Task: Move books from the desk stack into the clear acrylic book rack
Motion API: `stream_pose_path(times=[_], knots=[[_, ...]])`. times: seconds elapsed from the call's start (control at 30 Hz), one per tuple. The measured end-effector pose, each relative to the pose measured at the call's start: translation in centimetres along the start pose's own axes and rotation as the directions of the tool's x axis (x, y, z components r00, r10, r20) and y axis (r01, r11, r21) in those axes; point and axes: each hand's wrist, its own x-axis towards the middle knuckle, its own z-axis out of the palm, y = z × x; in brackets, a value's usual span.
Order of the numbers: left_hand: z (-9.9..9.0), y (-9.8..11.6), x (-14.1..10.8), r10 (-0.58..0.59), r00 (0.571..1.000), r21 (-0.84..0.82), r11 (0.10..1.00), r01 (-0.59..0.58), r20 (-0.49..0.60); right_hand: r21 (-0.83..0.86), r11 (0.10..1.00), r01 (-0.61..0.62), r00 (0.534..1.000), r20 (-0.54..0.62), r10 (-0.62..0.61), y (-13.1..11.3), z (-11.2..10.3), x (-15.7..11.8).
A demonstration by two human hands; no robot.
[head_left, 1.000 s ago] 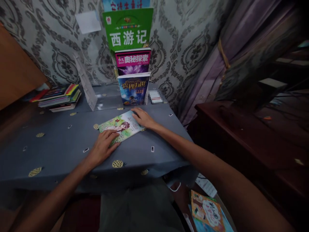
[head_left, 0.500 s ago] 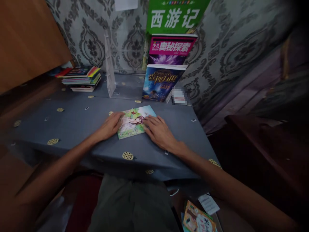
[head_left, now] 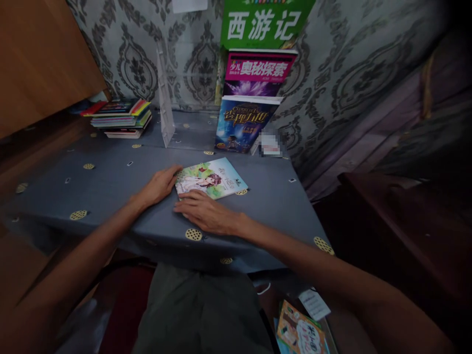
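A thin illustrated paperback (head_left: 212, 178) lies flat on the blue-grey tablecloth (head_left: 99, 196), its green cover showing a reclining figure. My left hand (head_left: 158, 186) rests with its fingertips at the book's left edge. My right hand (head_left: 206, 212) lies flat on the cloth, its fingers against the near edge of the book. Neither hand lifts or grips the book, and a small part of its near corner is hidden by my right fingers.
Upright books (head_left: 247, 123) and a green book (head_left: 263, 24) stand against patterned wallpaper behind an acrylic stand (head_left: 165, 96). A stack of books (head_left: 121, 118) sits at the back left. Another book (head_left: 300, 329) lies below the table at the right.
The paperback has turned on the cloth and moved slightly away from me. My right hand has slid from the book's right side to its near edge.
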Motion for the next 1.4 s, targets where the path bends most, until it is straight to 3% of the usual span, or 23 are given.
stream_pose_path(times=[0.2, 0.37, 0.5, 0.7, 0.83, 0.93, 1.03, 1.2, 1.4], knots=[[0.2, 0.0, 0.1, 0.044, 0.999, 0.068, 0.997, -0.044, -0.006, 0.106, 0.994, 0.003, 0.999, -0.036, 0.001, -1.0, -1.3, -4.5], [0.3, -0.2, 0.1, 0.067, 0.998, 0.076, 0.995, -0.065, -0.022, 0.134, 0.967, -0.218, 0.965, -0.121, 0.234, 0.6, -2.5, -6.4], [0.3, -0.3, 0.2, 0.072, 0.997, 0.071, 0.995, -0.07, -0.021, 0.251, 0.894, -0.372, 0.872, -0.236, 0.429, 3.2, -4.0, -7.7], [-0.3, 0.6, 0.2, 0.033, 0.999, 0.122, 0.992, -0.037, 0.033, 0.413, 0.719, -0.559, 0.661, -0.302, 0.687, 6.9, -5.6, -9.9], [0.2, 4.1, -0.7, 0.065, 0.994, 0.273, 0.958, -0.087, 0.088, 0.473, 0.688, -0.551, 0.599, -0.35, 0.72, 7.8, -5.8, -10.4], [1.1, 7.6, -1.3, 0.145, 0.974, 0.326, 0.925, -0.195, 0.171, 0.496, 0.679, -0.541, 0.585, -0.357, 0.728, 7.7, -5.7, -10.4], [1.9, 9.9, -1.1, 0.131, 0.974, 0.377, 0.905, -0.194, 0.186, 0.507, 0.667, -0.546, 0.565, -0.365, 0.74, 7.5, -5.7, -10.4], [2.3, 11.0, 0.1, 0.112, 0.965, 0.425, 0.881, -0.207, 0.237, 0.53, 0.648, -0.547, 0.526, -0.385, 0.758, 7.5, -5.6, -10.7], [1.0, 10.9, 0.6, 0.102, 0.943, 0.453, 0.857, -0.245, 0.316, 0.562, 0.645, -0.518, 0.513, -0.4, 0.76, 7.3, -5.6, -10.9]])
